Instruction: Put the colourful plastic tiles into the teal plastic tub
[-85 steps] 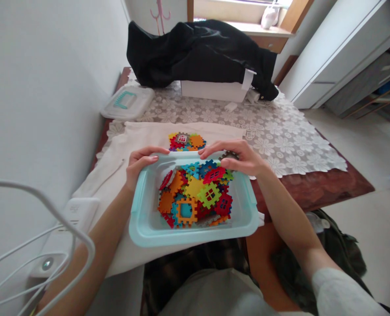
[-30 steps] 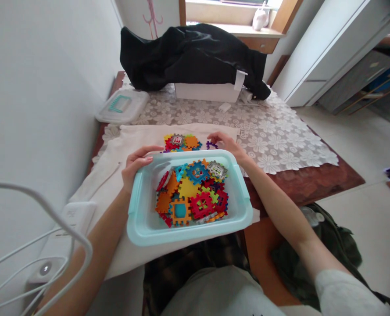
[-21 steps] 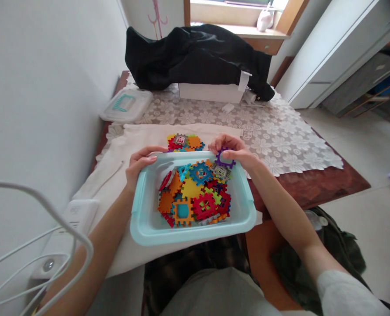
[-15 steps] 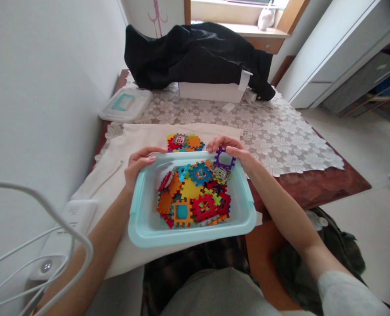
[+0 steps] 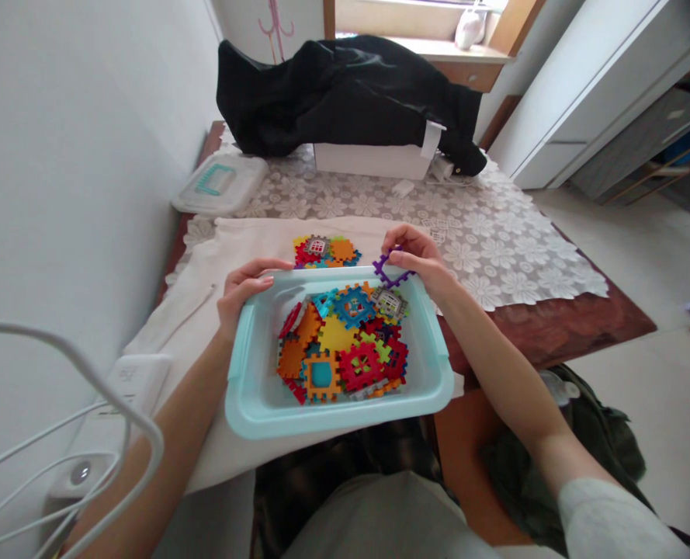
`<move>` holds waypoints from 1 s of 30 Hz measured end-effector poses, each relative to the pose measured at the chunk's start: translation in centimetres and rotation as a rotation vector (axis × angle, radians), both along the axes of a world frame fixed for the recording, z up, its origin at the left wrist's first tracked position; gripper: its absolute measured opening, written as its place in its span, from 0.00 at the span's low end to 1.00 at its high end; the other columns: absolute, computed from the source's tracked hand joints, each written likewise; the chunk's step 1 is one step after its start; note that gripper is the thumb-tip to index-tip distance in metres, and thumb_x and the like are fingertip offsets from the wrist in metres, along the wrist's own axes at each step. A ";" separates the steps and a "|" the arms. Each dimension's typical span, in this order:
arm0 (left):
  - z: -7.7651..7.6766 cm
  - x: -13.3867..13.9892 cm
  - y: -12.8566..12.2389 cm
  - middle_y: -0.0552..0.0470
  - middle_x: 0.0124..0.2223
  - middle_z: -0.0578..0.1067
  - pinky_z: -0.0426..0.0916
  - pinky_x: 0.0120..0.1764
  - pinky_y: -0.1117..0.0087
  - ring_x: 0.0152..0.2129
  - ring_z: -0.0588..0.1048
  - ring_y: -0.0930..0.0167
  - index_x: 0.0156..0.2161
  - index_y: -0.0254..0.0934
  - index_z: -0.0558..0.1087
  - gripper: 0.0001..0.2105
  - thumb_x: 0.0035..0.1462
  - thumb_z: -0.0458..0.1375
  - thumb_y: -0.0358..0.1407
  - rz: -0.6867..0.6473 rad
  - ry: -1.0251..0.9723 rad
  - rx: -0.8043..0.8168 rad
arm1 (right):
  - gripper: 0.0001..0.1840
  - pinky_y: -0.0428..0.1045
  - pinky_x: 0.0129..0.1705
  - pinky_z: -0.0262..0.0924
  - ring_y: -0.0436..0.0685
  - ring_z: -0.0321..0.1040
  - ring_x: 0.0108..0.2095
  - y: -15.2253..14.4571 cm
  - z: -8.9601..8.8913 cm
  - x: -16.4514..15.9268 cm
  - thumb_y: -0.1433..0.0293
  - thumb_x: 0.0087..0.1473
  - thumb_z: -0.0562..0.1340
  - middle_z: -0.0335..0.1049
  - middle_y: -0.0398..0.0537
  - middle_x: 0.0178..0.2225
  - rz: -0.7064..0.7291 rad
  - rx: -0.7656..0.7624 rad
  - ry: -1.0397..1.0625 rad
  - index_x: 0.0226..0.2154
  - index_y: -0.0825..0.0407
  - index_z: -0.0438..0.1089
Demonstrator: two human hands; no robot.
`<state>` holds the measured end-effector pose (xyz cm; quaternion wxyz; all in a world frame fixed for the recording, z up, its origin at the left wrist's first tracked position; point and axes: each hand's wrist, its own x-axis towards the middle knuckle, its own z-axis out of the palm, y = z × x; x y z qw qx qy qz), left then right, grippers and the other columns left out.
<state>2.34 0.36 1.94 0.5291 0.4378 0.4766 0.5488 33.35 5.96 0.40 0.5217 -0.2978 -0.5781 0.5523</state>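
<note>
A light-blue plastic bin (image 5: 336, 421) holds a heap of colourful interlocking tiles (image 5: 337, 334) with notched edges, in yellow, red, orange, blue and grey. My left hand (image 5: 244, 293) grips the bin's far left corner, fingers over the rim. Pinched in my right hand (image 5: 419, 258) is a purple square frame tile (image 5: 383, 274), tilted above the far right rim; my fingers cover part of it. Just past the far rim, a second pile of tiles (image 5: 328, 250) lies on the white cloth, its near side hidden by the bin.
A clear lid (image 5: 228, 190) with a teal handle lies at the back left. Black cloth (image 5: 350, 93) drapes over a white box (image 5: 371, 161) at the back. White cables (image 5: 140, 419) loop at left by a power strip (image 5: 140, 380). A dark green bag (image 5: 589, 450) stands at lower right.
My right hand has lifted slightly and moved away to the far side, raising and tilting the purple tile off the grey one. My left hand and the bin are almost unmoved.
</note>
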 end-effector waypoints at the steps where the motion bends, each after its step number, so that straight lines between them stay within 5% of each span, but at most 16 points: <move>1: -0.1 -0.1 0.0 0.48 0.33 0.85 0.69 0.25 0.72 0.25 0.78 0.68 0.33 0.40 0.87 0.11 0.46 0.68 0.42 -0.002 0.009 0.002 | 0.22 0.46 0.29 0.56 0.50 0.60 0.29 0.0 0.1 0.0 0.55 0.48 0.82 0.70 0.41 0.34 -0.019 -0.011 0.032 0.36 0.47 0.76; 5: -0.4 -0.3 0.1 0.47 0.34 0.85 0.69 0.27 0.70 0.25 0.78 0.67 0.34 0.39 0.86 0.12 0.46 0.67 0.43 -0.001 0.019 -0.006 | 0.23 0.47 0.23 0.53 0.49 0.52 0.24 0.2 0.3 0.2 0.54 0.49 0.83 0.64 0.37 0.31 -0.032 -0.059 0.143 0.38 0.44 0.75; 8: -0.5 -0.4 0.2 0.48 0.35 0.86 0.71 0.29 0.69 0.27 0.79 0.66 0.35 0.39 0.86 0.12 0.46 0.67 0.41 -0.012 -0.001 -0.016 | 0.22 0.46 0.25 0.61 0.49 0.57 0.25 0.5 0.1 0.4 0.53 0.52 0.82 0.61 0.36 0.28 -0.033 -0.119 0.167 0.42 0.44 0.76; 16: -0.4 -0.2 0.0 0.50 0.33 0.85 0.71 0.26 0.72 0.26 0.78 0.67 0.31 0.41 0.84 0.07 0.46 0.68 0.40 -0.002 -0.007 0.048 | 0.20 0.53 0.46 0.84 0.57 0.83 0.42 2.0 -1.9 0.1 0.53 0.58 0.76 0.85 0.45 0.46 -0.068 -0.306 0.280 0.47 0.44 0.75; 19: -0.3 -0.1 -0.1 0.49 0.33 0.85 0.70 0.26 0.71 0.26 0.78 0.66 0.31 0.40 0.85 0.09 0.45 0.68 0.40 0.005 -0.006 0.030 | 0.17 0.53 0.46 0.85 0.57 0.85 0.42 2.8 -2.9 0.5 0.55 0.62 0.72 0.87 0.46 0.48 -0.080 -0.317 0.297 0.47 0.45 0.75; 24: -0.3 -0.1 0.0 0.48 0.34 0.85 0.71 0.29 0.69 0.26 0.78 0.66 0.36 0.37 0.86 0.14 0.45 0.67 0.42 0.006 0.005 -0.012 | 0.16 0.44 0.24 0.74 0.50 0.75 0.27 4.0 -4.5 1.5 0.59 0.58 0.70 0.87 0.43 0.43 -0.127 -0.351 0.390 0.47 0.45 0.77; 30: -0.3 0.0 0.0 0.48 0.35 0.84 0.70 0.29 0.71 0.28 0.77 0.67 0.33 0.39 0.85 0.11 0.44 0.67 0.42 0.017 0.001 0.005 | 0.14 0.50 0.35 0.80 0.56 0.79 0.38 4.4 -4.5 1.8 0.64 0.53 0.67 0.86 0.44 0.43 -0.227 -0.357 0.476 0.44 0.46 0.77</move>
